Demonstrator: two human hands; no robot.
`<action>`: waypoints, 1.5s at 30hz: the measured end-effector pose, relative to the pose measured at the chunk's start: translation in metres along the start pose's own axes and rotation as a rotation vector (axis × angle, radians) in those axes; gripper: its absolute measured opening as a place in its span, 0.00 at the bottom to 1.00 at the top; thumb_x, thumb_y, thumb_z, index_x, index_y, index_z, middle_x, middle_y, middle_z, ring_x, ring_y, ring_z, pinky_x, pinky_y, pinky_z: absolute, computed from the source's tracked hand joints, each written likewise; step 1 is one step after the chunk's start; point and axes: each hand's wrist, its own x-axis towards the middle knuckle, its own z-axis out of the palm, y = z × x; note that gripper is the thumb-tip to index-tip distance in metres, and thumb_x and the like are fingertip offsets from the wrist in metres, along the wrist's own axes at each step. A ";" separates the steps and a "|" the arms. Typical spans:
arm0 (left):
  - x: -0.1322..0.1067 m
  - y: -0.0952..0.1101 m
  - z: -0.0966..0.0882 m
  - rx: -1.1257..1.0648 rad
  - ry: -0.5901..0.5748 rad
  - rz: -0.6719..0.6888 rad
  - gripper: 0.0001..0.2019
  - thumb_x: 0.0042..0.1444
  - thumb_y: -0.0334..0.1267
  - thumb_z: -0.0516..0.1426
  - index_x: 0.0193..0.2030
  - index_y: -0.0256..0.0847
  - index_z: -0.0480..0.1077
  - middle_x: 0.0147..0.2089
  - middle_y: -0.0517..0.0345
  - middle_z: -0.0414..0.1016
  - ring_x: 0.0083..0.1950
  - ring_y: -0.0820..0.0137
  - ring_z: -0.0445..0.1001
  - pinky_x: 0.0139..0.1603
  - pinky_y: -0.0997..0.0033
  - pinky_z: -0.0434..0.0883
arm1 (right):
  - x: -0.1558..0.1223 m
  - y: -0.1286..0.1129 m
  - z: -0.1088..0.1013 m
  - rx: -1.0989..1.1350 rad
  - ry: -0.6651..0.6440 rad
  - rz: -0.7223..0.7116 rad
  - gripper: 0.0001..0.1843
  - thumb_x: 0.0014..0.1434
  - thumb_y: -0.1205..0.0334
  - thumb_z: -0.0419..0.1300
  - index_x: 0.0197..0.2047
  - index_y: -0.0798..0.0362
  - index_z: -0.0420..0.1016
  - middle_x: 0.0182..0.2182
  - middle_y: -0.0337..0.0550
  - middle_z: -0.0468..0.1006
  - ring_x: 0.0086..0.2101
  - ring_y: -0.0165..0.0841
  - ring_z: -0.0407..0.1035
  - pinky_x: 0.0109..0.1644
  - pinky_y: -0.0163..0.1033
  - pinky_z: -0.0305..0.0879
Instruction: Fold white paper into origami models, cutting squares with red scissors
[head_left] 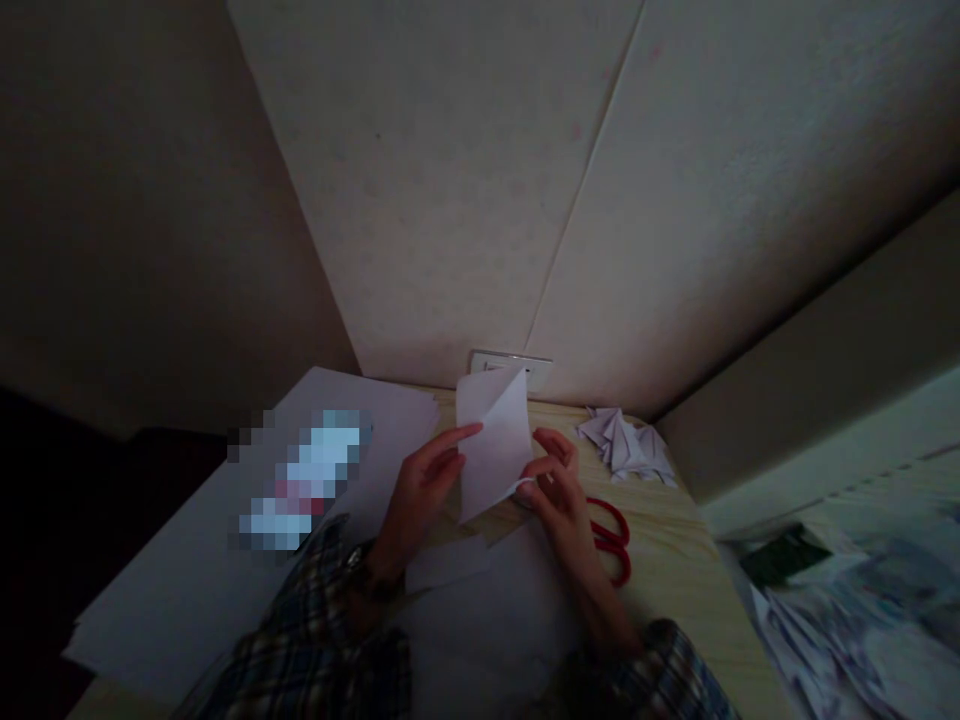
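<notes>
Between my hands a sheet of white paper (495, 450) is held up above the table, with a diagonal fold line running to its top right corner. My left hand (431, 475) pinches its left edge between thumb and fingers. My right hand (555, 490) grips the lower right side, where a corner of the paper curls at the fingertips. Below lie a smaller white paper piece (448, 562) and more white sheets (487, 630). Red-handled scissors (613, 545) lie just right of my right hand, their blades hidden.
A stack of white paper (187, 580) covers the left of the wooden table (675, 560), with a blurred-out lit object (307, 485) on it. Folded paper pieces (626, 445) sit at the back right. A wall socket (536, 370) is behind. Plastic bags (900, 590) lie lower right.
</notes>
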 end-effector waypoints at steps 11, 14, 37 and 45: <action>-0.004 0.004 0.001 0.057 -0.114 0.018 0.19 0.56 0.39 0.58 0.54 0.39 0.76 0.57 0.51 0.77 0.58 0.59 0.74 0.59 0.65 0.70 | 0.002 -0.003 0.005 -0.003 -0.003 0.068 0.07 0.51 0.60 0.66 0.27 0.50 0.72 0.34 0.38 0.70 0.39 0.36 0.66 0.45 0.38 0.64; -0.006 0.004 0.003 0.065 -0.144 0.022 0.18 0.57 0.40 0.58 0.53 0.42 0.76 0.58 0.53 0.77 0.60 0.59 0.73 0.63 0.63 0.66 | 0.000 -0.005 0.007 -0.136 0.028 0.040 0.05 0.53 0.61 0.65 0.28 0.50 0.73 0.34 0.38 0.69 0.39 0.36 0.64 0.47 0.40 0.62; -0.004 -0.002 0.011 -0.075 -0.063 -0.102 0.24 0.45 0.35 0.64 0.52 0.39 0.76 0.55 0.49 0.78 0.44 0.63 0.80 0.44 0.66 0.78 | 0.000 0.001 0.015 0.183 0.069 0.231 0.37 0.50 0.58 0.66 0.61 0.44 0.57 0.53 0.46 0.73 0.47 0.38 0.74 0.51 0.45 0.71; -0.003 -0.008 0.010 -0.058 -0.100 -0.058 0.23 0.45 0.35 0.66 0.52 0.42 0.77 0.58 0.50 0.76 0.48 0.62 0.79 0.49 0.64 0.77 | 0.003 0.004 0.009 0.100 0.011 0.360 0.12 0.47 0.53 0.67 0.34 0.51 0.78 0.32 0.41 0.84 0.32 0.38 0.76 0.37 0.41 0.72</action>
